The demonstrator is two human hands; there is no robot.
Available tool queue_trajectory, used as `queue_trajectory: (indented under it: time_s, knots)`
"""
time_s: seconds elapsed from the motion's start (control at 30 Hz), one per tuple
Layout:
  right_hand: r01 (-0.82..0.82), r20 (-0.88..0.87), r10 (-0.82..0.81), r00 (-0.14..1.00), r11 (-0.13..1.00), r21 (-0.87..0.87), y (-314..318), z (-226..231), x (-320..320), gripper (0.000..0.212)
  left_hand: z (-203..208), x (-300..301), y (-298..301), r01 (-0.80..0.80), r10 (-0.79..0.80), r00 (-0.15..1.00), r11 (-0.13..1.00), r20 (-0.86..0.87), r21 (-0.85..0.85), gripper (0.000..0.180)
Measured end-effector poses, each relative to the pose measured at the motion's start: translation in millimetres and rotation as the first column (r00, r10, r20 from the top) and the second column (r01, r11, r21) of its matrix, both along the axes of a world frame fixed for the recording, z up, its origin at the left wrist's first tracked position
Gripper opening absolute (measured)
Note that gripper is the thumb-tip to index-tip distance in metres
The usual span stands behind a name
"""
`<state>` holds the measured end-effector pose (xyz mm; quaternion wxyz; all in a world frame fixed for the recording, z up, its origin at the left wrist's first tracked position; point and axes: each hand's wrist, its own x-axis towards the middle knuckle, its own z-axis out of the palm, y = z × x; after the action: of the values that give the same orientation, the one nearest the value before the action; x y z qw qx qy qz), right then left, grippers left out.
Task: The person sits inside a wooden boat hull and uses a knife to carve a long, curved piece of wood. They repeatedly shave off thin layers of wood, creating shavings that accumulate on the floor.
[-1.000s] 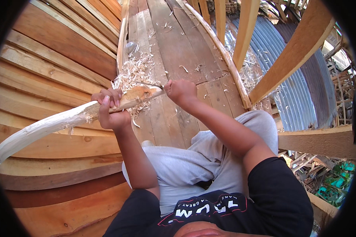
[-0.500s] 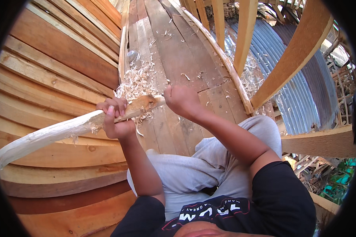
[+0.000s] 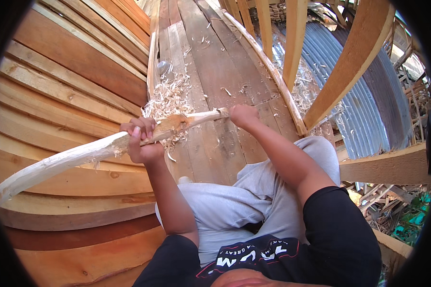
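Observation:
A long, pale, peeled wooden pole [image 3: 57, 160] slants from the far left up toward the middle, with a brown knot partway along it. My left hand [image 3: 141, 141] is wrapped around the pole just short of the knot. At the pole's thinner right end, my right hand [image 3: 243, 116] is closed in a fist. Whatever that fist grips is hidden behind the fingers. Curled wood shavings [image 3: 170, 98] lie heaped on the floor beyond the pole, and a few thin shreds hang from its underside.
A wall of wooden boards [image 3: 72, 115] closes in on the left. Plank flooring [image 3: 215, 57] runs ahead, scattered with shavings. Another peeled pole [image 3: 268, 64] lies along the right edge, beside upright posts [image 3: 294, 43]. Corrugated metal sheets [image 3: 345, 86] lie beyond. A small clear round object [image 3: 163, 67] sits near the wall.
My right fist has moved right along the pole, from near the knot out to its thin end, baring that stretch of wood. My left hand has kept its grip, nearly still.

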<state>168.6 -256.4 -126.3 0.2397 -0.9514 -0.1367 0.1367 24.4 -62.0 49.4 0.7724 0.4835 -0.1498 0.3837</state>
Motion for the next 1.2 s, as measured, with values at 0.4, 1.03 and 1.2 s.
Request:
queue_trajectory:
  time_s: [0.4, 1.03, 1.2]
  knots:
    - [0.069, -0.082, -0.055, 0.995, 0.982, 0.177, 28, 43, -32, 0.047, 4, 4, -13, -0.091, 0.089, 0.995, 0.995, -0.054, -0.032, 0.017]
    - [-0.030, -0.109, 0.053, 0.993, 0.979, 0.200, 32, 76, -39, 0.054, 1, 0, -5, -0.019, 0.018, 1.000, 0.999, 0.016, 0.030, 0.014]
    - [0.150, -0.107, -0.139, 0.984, 0.983, 0.101, 21, 17, -23, 0.056, 3, 1, -18, -0.037, 0.037, 0.999, 0.999, -0.019, 0.002, 0.015]
